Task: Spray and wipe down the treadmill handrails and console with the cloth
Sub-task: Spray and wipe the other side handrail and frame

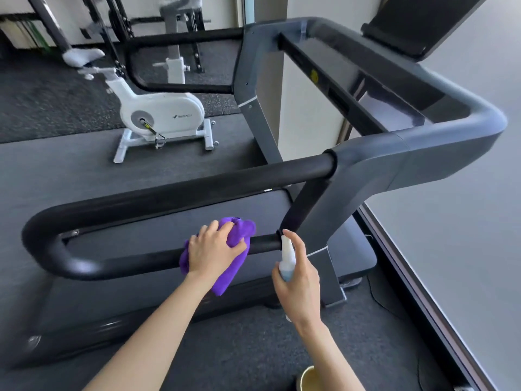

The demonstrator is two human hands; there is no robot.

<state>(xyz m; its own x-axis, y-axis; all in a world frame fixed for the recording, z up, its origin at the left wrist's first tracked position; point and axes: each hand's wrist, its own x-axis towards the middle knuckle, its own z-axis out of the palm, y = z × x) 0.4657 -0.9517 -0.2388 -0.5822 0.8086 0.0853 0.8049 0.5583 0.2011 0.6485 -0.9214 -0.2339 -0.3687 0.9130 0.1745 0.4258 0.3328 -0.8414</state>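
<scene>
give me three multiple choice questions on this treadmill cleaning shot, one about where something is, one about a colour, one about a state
1. Where is the cloth?
A. draped on the lower handrail under the left hand
B. lying on the floor
C. hanging from the console

2. What colour is the cloth?
A. white
B. purple
C. green

3. What is the right hand doing?
A. hanging idle and holding nothing
B. resting flat on the upper handrail
C. gripping the spray bottle, nozzle end up near the lower handrail

Answers:
1. A, the cloth folds over the lower black rail with the left hand pressed on top of it.
2. B, the fabric is bright purple against the black rail.
3. C, the fingers wrap the pale bottle with the forefinger up by its top, close to the rail's end.
</scene>
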